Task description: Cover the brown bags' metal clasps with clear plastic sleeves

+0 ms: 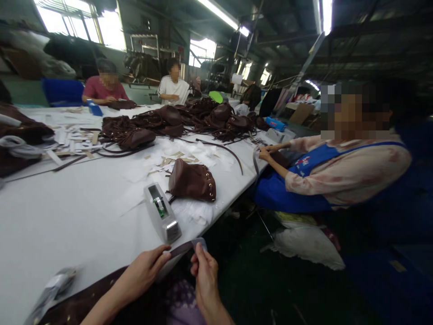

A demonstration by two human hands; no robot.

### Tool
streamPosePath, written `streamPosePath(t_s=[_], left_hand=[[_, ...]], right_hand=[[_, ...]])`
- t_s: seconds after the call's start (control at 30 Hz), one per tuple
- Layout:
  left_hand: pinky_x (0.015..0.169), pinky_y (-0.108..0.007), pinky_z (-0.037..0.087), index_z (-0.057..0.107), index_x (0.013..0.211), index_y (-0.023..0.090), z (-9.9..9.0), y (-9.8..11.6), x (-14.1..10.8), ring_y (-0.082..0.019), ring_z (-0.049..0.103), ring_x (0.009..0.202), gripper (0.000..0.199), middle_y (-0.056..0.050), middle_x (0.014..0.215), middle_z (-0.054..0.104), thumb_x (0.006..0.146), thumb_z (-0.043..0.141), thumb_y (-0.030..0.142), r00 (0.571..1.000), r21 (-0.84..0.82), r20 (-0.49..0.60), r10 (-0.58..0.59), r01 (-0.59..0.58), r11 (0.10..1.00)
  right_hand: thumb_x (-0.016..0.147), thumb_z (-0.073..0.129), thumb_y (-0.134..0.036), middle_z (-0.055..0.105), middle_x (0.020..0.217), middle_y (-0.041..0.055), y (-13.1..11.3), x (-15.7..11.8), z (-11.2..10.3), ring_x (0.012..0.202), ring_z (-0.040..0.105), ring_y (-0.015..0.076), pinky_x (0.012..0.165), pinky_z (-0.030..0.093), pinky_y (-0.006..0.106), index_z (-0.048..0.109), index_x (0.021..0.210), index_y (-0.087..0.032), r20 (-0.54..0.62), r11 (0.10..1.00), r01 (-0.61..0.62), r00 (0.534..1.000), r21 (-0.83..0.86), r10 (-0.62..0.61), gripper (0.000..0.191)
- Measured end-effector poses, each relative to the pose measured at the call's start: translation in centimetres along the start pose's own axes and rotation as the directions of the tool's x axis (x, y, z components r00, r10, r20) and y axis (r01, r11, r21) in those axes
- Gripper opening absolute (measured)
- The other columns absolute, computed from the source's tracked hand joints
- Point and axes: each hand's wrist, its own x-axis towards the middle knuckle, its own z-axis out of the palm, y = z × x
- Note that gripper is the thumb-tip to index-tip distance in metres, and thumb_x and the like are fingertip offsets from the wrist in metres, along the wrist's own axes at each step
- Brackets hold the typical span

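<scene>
A dark brown strap (181, 249) stretches between my two hands at the table's near edge. My left hand (144, 273) pinches it on the left side. My right hand (205, 277) grips its other end between thumb and fingers, where a pale, translucent wrapping (200, 242) covers the tip. Beneath my left forearm lies a large brown piece with metal eyelets (91, 289), partly hidden by the arm. Just beyond my hands stands a grey tape dispenser (165, 221). Behind it a brown drawstring bag (191, 180) lies on its side.
The white table (84, 203) bears a long pile of brown bags (162, 117) and scattered paper scraps (76, 137). A co-worker in a blue apron (304, 180) sits to the right, handling a strap. Two more people sit across the table. A clear-wrapped bundle (54, 289) lies near left.
</scene>
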Motion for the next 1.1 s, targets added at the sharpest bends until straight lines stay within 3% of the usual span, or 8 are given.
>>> streamPosePath(t_s=[0.17, 0.4, 0.6, 0.7, 0.83, 0.93, 1.0, 1.1], left_hand=[[0.062, -0.024, 0.038, 0.058, 0.075, 0.018, 0.8, 2.6, 1.3, -0.017, 0.057, 0.067, 0.027, 0.000, 0.069, 0.063, 0.088, 0.044, 0.037, 1.000, -0.012, 0.004, 0.025, -0.025, 1.000], [0.062, -0.025, 0.035, 0.061, 0.068, 0.017, 0.9, 2.4, 0.5, -0.016, 0.056, 0.064, 0.026, -0.002, 0.066, 0.063, 0.085, 0.047, 0.032, 0.993, 0.122, -0.100, -0.054, 0.066, 0.990], [0.060, -0.025, 0.038, 0.062, 0.099, 0.014, 0.6, 3.1, 1.1, -0.016, 0.052, 0.064, 0.041, -0.001, 0.071, 0.062, 0.088, 0.042, 0.048, 0.991, -0.166, -0.118, -0.064, 0.044, 0.985], [0.055, -0.024, 0.034, 0.059, 0.075, 0.014, 1.1, 3.2, 2.1, -0.014, 0.045, 0.059, 0.043, 0.002, 0.060, 0.051, 0.086, 0.046, 0.053, 0.995, -0.255, -0.098, -0.024, -0.001, 0.967], [0.054, -0.023, 0.031, 0.045, 0.063, 0.017, 1.8, 3.0, 2.2, -0.012, 0.038, 0.058, 0.045, 0.004, 0.058, 0.038, 0.088, 0.042, 0.055, 0.977, -0.332, -0.208, -0.034, -0.038, 0.943], [0.058, -0.023, 0.034, 0.047, 0.070, 0.017, 2.2, 3.2, 1.7, -0.013, 0.042, 0.062, 0.042, 0.003, 0.063, 0.043, 0.091, 0.037, 0.052, 0.988, -0.320, -0.155, 0.015, -0.065, 0.945], [0.061, -0.024, 0.037, 0.048, 0.074, 0.018, 2.1, 3.5, 1.5, -0.014, 0.045, 0.065, 0.041, 0.001, 0.067, 0.049, 0.093, 0.034, 0.050, 0.991, -0.264, -0.120, 0.054, -0.085, 0.961], [0.070, -0.028, 0.041, 0.052, 0.083, 0.018, 1.4, 3.4, 0.8, -0.017, 0.051, 0.073, 0.040, -0.002, 0.077, 0.057, 0.096, 0.027, 0.047, 0.991, -0.073, -0.112, 0.073, -0.082, 0.994]], right_hand=[[0.059, 0.081, -0.048, 0.044, 0.053, -0.0057, -0.9, -1.0, 0.3, 0.043, 0.031, 0.0039, 0.040, 0.022, 0.018, 0.053, 0.055, -0.015, 0.001, 0.984, -0.082, 0.997, 0.156, 0.082, 0.043], [0.070, 0.061, -0.068, 0.031, 0.041, -0.0083, 1.5, -1.5, 1.2, 0.040, 0.025, 0.0063, 0.040, 0.017, 0.021, 0.047, 0.050, -0.017, 0.126, 0.985, 0.053, 0.991, -0.167, -0.032, 0.056], [0.071, 0.060, -0.069, 0.036, 0.042, -0.0049, 1.1, -1.4, 0.8, 0.044, 0.030, 0.0094, 0.041, 0.023, 0.023, 0.051, 0.048, -0.018, 0.191, 0.925, 0.213, 0.969, -0.316, -0.158, 0.057], [0.069, 0.060, -0.071, 0.044, 0.048, -0.0023, 1.0, -2.0, 0.8, 0.050, 0.036, 0.0112, 0.047, 0.029, 0.024, 0.058, 0.051, -0.017, 0.260, 0.899, 0.284, 0.944, -0.333, -0.201, 0.057], [0.064, 0.060, -0.076, 0.045, 0.048, -0.0029, 1.6, -2.3, 0.5, 0.045, 0.036, 0.0095, 0.044, 0.028, 0.022, 0.062, 0.058, -0.016, 0.330, 0.984, -0.102, 0.933, -0.145, 0.145, 0.060], [0.067, 0.063, -0.072, 0.054, 0.060, -0.0012, 1.1, -1.9, 0.4, 0.046, 0.040, 0.0090, 0.043, 0.031, 0.020, 0.067, 0.083, -0.016, 0.407, 0.845, -0.517, 0.806, 0.133, 0.429, 0.058], [0.065, 0.075, -0.058, 0.053, 0.061, -0.0031, 0.1, -1.4, 0.4, 0.046, 0.039, 0.0070, 0.043, 0.031, 0.018, 0.066, 0.086, -0.016, 0.413, 0.828, -0.522, 0.813, 0.206, 0.410, 0.048], [0.060, 0.084, -0.042, 0.044, 0.050, -0.0074, -1.9, -0.3, 0.4, 0.042, 0.035, 0.0048, 0.041, 0.029, 0.017, 0.056, 0.064, -0.015, 0.331, 0.945, -0.291, 0.915, 0.147, 0.230, 0.039]])
